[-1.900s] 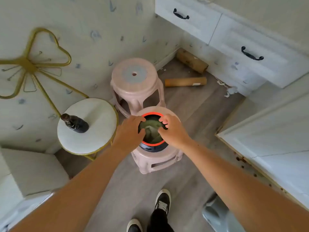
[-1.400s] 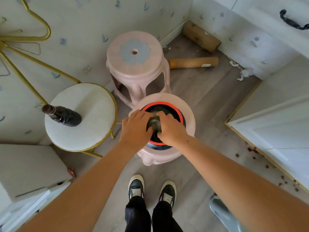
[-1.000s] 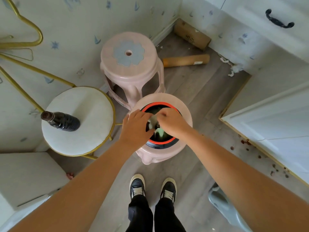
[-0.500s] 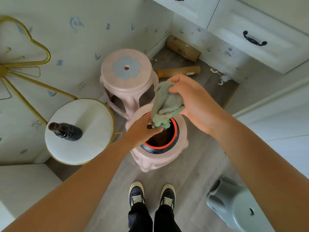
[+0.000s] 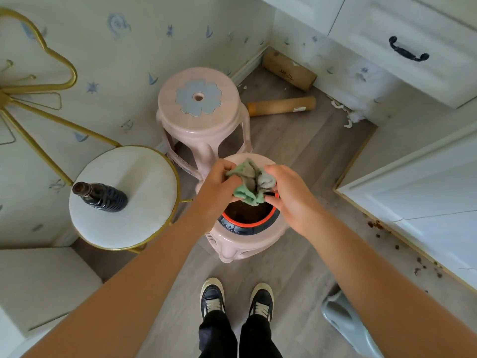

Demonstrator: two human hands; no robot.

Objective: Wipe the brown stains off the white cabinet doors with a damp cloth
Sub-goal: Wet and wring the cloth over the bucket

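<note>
- No word, brand, number or sign is clear enough to read here.
- Thick cardboard tube (image 5: 289,69), lying against the wall at the far edge of the floor: a few dark printed marks (image 5: 284,72) stand on its side, about midway along. They may be characters, but they are too small and blurred to make out.
- Thin cardboard tube (image 5: 273,107), lying on the floor just in front of the thick one: a small white label (image 5: 299,109) sits near its right end. Any print on it is too fine to read.
</note>
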